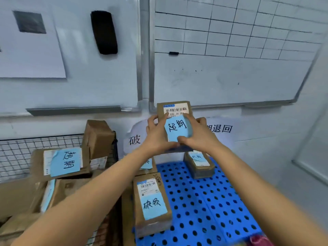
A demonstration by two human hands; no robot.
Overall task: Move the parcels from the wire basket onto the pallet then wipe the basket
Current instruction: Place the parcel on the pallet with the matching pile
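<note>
Both my hands hold one small brown parcel (174,109) with a barcode label and a blue note, raised above the far end of the blue perforated pallet (204,196). My left hand (157,134) grips its left edge and my right hand (197,134) grips its right edge. On the pallet lie a parcel with a blue note (151,201) at the near left, another parcel (199,164) at the far end, and a third (147,166) partly hidden by my left arm. The black wire basket (16,153) at left holds several brown parcels, the top one (60,162) bearing a blue note.
Two whiteboards hang on the wall ahead, the left one (79,68) carrying a black eraser (103,32), the right one (230,50) drawn with a grid. Paper signs with handwriting are stuck to the wall behind the pallet. Something pink (259,240) shows at the bottom right edge.
</note>
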